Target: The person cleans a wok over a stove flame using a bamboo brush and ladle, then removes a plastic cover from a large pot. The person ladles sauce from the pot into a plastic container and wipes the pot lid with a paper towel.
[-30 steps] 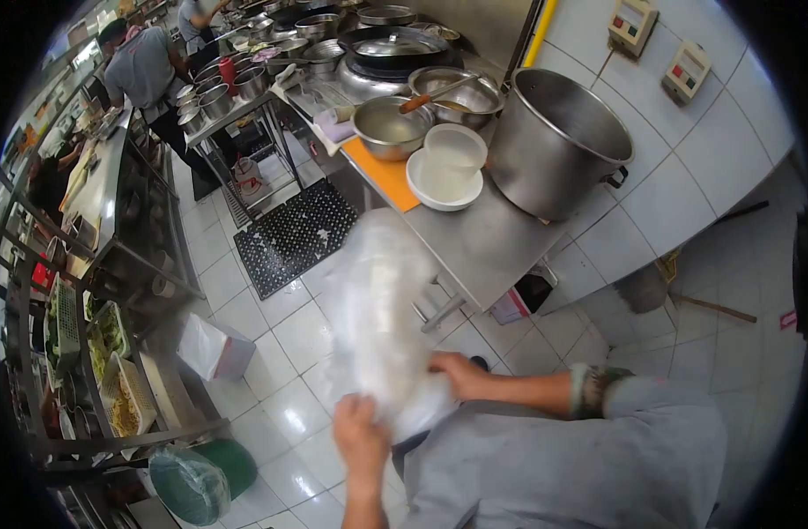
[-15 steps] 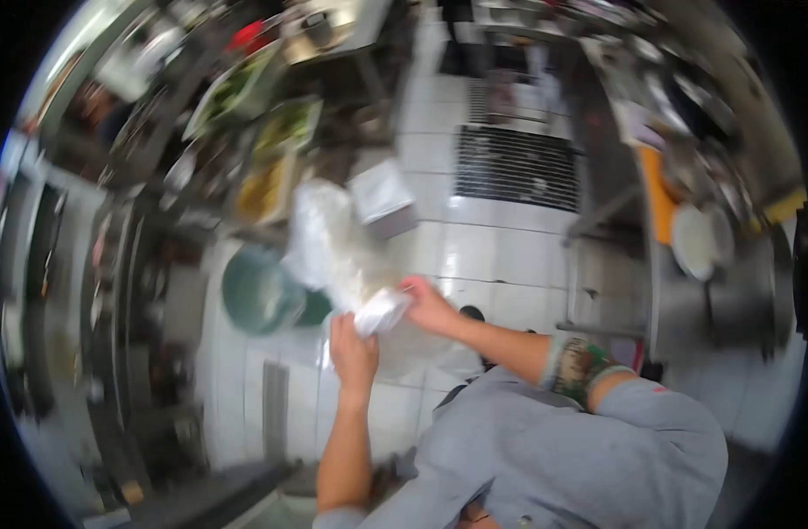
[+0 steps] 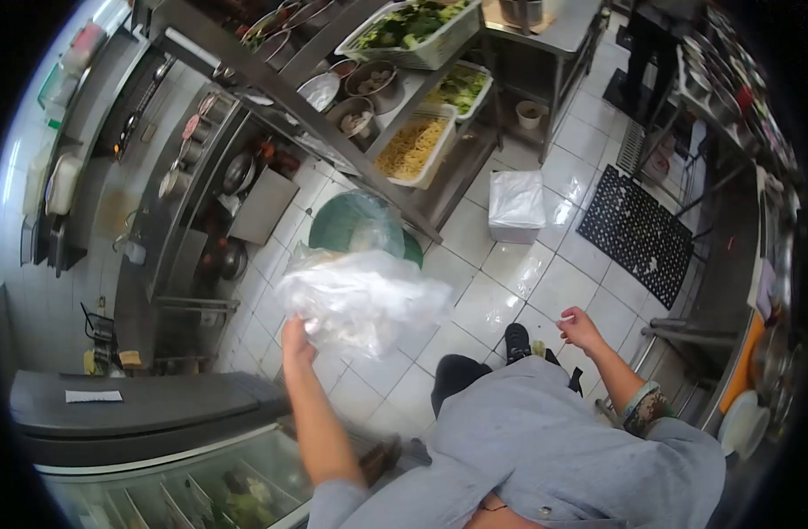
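Note:
My left hand (image 3: 298, 340) is closed on the near left edge of a crumpled, see-through plastic bag (image 3: 369, 295) with whitish folds. The bag spreads out over the floor in front of me and partly covers a green round tub (image 3: 347, 220) behind it. What is inside the bag I cannot make out. Off to the right and away from the bag, my right hand (image 3: 582, 331) has its fingers curled together. A tiny white bit shows at its fingertips, too small to name.
A box covered in white plastic (image 3: 516, 201) stands on the tiled floor. Shelves at the back hold a basket of greens (image 3: 413, 35) and a tub of yellow noodles (image 3: 415, 148). A black mat (image 3: 637, 234) lies to the right; a glass-topped chest (image 3: 184, 485) is at near left.
My right hand has let go of the bag and moved right. The bag has spread wider in my left hand, which has moved left. My view has turned.

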Tool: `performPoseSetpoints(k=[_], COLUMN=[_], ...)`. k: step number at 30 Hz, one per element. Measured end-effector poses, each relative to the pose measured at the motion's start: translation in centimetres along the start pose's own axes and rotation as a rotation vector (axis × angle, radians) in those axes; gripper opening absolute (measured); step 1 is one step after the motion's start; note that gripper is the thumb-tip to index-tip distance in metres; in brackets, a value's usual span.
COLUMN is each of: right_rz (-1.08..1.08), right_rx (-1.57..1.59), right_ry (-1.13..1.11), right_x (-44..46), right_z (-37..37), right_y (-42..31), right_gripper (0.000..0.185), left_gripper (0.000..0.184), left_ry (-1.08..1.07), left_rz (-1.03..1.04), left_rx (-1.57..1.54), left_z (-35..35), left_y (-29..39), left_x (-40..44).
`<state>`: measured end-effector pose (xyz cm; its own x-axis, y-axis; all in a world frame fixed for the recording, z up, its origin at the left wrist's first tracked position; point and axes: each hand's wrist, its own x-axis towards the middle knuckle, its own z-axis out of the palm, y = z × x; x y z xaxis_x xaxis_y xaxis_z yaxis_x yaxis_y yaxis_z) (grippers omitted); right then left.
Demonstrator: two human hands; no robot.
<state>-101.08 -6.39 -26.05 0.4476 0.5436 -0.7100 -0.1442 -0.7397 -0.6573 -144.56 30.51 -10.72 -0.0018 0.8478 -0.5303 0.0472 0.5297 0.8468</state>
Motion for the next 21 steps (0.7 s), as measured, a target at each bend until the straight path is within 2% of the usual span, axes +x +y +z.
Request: performPoseSetpoints(k=[2,6,8,11,12,14,15,17,18,19,21], right_rz=[-0.008,-0.026,-0.024,-0.008,0.089,0.215,0.189,0.381,0.438,0.501,0.580], right_rx=[-0.029,-0.088,-0.110,-0.129,-0.214,-0.307,-0.294,-0.345,-0.309,-0.270,-0.281], right_ry=[0.009,0.075,0.103,0.165,0.224,0.247,0.263,0.207,0.241,0.275,0.295], right_x=[1.5,3.5,3.6,3.5,2.5,-0.4,-1.7,-4.0,-5.3,-6.9,-8.3], right_z=[-0.4,-0.8,-1.1,-1.9,-1.6,-2.0,-1.9,-1.9,-0.8,1.2,3.3], right_y=[-2.1,-6.4,-6.8,-5.4,-6.2,-3.6,-2.5,-2.2,-4.0,-6.3,-8.2], right_gripper=[0.033,0.032,0.033,0.034,0.034,0.031,0.030,0.030,0.030,0.031,0.032], left_gripper=[0.040,0.040,0.041,0.041,0.041,0.039,0.039,0.040,0.032,0.032,0.023], left_ry=[-0.025,0.046,0.068,-0.012,-0.026,0.365,0.364,0.580,0.676,0.671,0.773], left_rz=[-0.035,-0.076,-0.185,-0.224,-0.264,-0.098,-0.121,-0.275,0.073,0.043,0.106], left_rx=[-0.250,-0.382,-0.467,-0.615,-0.655,-0.572,-0.593,0.150,0.237,0.234,0.805], left_z=[-0.6,-2.1,-3.2,-3.4,-2.1,0.9,1.1,1.9,3.0,4.8,10.5], left_y=[0.1,-0.7,-2.2,-4.4,-5.1,-5.3,-6.1,-10.4,-16.1,-15.6,-11.1], left_x=[2.2,8.9,14.0,22.0,25.4,27.4,30.1,36.6,40.7,40.2,37.7])
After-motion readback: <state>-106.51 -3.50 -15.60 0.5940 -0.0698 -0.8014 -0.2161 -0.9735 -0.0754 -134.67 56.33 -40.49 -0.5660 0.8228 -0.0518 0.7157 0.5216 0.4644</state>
